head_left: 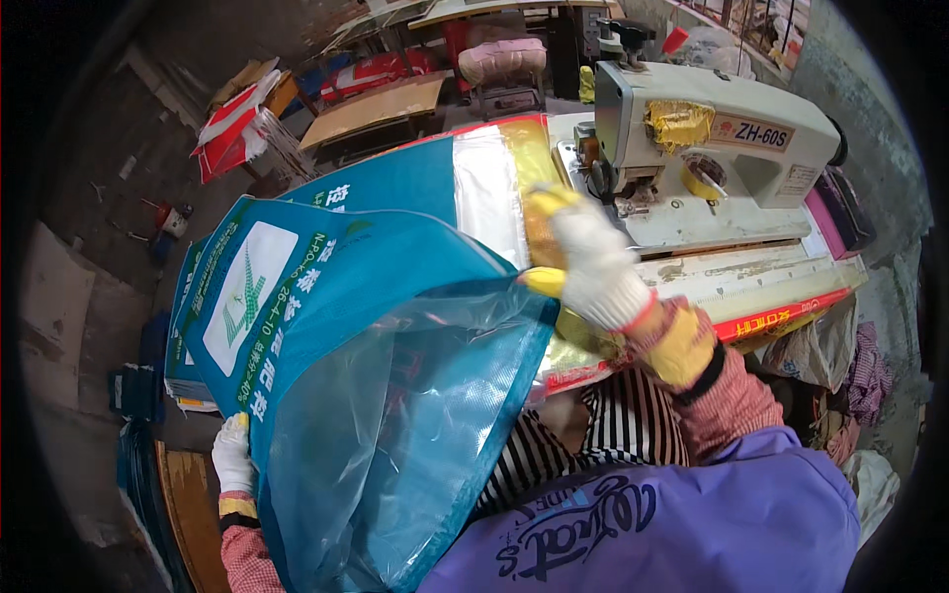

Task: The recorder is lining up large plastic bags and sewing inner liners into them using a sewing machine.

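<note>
A large blue-teal woven plastic bag [326,287] with a clear inner liner [386,425] spreads across my front, its mouth gaping toward me. My left hand [233,457], in a white glove with yellow fingertips, is closed on the bag's left edge; most of its fingers are hidden behind the edge. At the bag's far right corner is my right hand [598,257], gloved the same way and slightly blurred. Its thumb and fingers are spread apart, one yellow tip touching or just beside the corner. To its right stands a white industrial sewing machine [732,138].
Beneath the open bag lies a stack of similar bags [188,381] on the left. A red and yellow sheet [534,158] covers part of the work table. Behind are a padded stool [501,61], a wooden bench [376,107] and folded red-white bags [237,128].
</note>
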`<state>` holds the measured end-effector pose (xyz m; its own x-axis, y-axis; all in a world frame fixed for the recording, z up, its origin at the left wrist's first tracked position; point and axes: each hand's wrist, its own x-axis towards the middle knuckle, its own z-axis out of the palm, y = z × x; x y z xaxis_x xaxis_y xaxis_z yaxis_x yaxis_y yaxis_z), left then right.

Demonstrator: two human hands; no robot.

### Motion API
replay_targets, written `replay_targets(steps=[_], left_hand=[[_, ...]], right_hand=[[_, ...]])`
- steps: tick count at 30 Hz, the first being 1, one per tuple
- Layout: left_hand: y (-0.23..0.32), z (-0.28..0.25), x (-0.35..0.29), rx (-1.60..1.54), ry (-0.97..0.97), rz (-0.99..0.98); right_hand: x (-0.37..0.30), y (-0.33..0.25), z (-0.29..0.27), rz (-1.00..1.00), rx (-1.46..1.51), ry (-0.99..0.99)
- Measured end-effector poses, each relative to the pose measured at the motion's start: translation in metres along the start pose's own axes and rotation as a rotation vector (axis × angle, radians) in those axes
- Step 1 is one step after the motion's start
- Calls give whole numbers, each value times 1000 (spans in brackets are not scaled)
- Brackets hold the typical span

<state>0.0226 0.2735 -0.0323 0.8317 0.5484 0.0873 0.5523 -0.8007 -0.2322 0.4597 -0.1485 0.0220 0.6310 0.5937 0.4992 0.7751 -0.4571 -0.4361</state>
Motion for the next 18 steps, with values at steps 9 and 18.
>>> replay_targets(steps=[9,18], left_hand=[[-12,13,11,-112,-26,-118],[10,-24,26,-384,261,-260]], right_hand=[[-3,31,8,143,580,48],[-48,11,-28,43,533,-489]])
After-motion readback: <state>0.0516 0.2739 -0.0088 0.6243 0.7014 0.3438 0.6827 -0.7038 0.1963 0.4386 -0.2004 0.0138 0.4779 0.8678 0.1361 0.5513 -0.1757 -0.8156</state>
